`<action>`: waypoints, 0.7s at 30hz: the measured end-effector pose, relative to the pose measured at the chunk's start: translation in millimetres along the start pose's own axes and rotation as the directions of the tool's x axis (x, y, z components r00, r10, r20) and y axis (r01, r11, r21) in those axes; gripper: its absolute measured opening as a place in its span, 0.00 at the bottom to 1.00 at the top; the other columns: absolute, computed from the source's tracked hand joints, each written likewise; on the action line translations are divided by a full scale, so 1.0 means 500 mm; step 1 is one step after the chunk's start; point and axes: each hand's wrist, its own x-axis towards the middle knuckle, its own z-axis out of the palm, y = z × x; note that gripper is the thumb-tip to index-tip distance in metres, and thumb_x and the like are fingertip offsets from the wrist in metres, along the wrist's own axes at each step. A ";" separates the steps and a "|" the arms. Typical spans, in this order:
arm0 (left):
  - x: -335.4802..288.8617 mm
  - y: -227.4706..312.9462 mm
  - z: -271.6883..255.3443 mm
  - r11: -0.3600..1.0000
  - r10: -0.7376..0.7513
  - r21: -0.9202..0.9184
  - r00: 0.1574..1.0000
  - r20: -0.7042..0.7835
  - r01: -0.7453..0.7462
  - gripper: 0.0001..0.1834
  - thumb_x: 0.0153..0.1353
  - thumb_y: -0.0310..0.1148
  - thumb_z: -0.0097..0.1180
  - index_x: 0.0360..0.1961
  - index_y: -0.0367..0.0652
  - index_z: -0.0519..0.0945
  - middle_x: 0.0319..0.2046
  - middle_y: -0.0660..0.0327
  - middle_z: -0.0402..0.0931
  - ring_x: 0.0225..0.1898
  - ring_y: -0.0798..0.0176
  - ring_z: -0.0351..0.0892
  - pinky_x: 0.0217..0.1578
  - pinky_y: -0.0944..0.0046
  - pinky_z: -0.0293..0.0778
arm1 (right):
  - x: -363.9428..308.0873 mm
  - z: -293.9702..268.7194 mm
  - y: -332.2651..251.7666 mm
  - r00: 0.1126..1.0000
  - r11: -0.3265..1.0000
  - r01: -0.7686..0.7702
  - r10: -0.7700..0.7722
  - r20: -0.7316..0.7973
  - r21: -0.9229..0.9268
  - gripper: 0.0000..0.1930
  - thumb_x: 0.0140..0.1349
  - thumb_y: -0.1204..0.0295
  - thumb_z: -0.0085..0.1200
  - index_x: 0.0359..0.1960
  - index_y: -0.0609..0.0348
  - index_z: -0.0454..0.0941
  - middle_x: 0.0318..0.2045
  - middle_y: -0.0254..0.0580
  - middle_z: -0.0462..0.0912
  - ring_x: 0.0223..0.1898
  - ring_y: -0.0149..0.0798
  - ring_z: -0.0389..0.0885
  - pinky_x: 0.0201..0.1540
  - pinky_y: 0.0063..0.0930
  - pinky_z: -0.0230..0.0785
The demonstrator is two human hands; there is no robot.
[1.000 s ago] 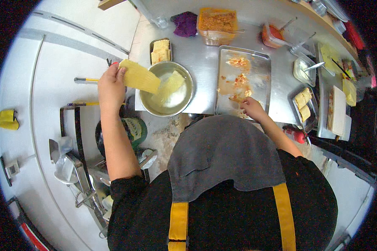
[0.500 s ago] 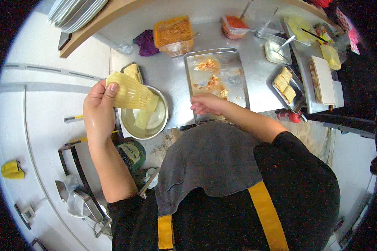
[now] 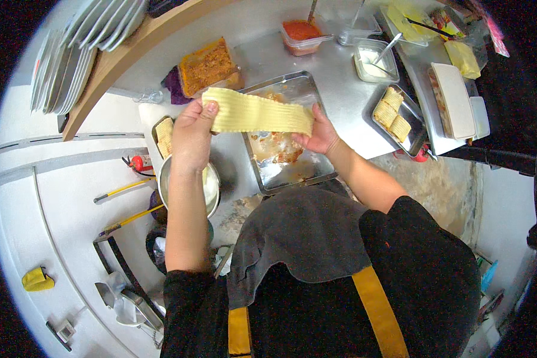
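A pale yellow, ridged lasagna sheet [image 3: 259, 114] is stretched between my two hands, above the metal tray [image 3: 314, 161]. My left hand [image 3: 194, 134] pinches its left end with the thumb on top. At the other end, my right hand [image 3: 322, 132] grips the edge between thumb and fingers. Smears of orange-red filling [image 3: 287, 152] lie on the tray, partly hidden under the sheet. Behind my left forearm stands a round metal bowl [image 3: 215, 190], mostly covered from sight. Beside it, a small tray holds pieces of ridged pasta [image 3: 164, 136].
At the back are a tub of orange-brown filling [image 3: 210, 67], a purple cloth [image 3: 174, 87], a tub of red sauce [image 3: 305, 30] and a tub of white sauce [image 3: 376, 67] with utensils. Rolled pasta pieces [image 3: 391, 112] sit in a right-hand tray [image 3: 414, 126]. Plates [image 3: 71, 59] overhang at upper left.
My left hand has carried the lasagna sheet rightward from above the bowl to over the tray. My right hand, empty before, now holds the other end, and the sheet is spread out.
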 end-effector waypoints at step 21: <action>0.111 -0.472 0.018 0.416 -0.076 0.866 0.959 -0.271 0.278 0.14 0.63 0.40 0.60 0.42 0.42 0.82 0.44 0.47 0.83 0.47 0.41 0.83 0.50 0.44 0.78 | 0.049 -0.120 -0.165 0.788 -0.419 -0.316 -0.615 0.010 -0.851 0.16 0.59 0.61 0.60 0.42 0.62 0.83 0.40 0.59 0.86 0.42 0.61 0.86 0.48 0.49 0.78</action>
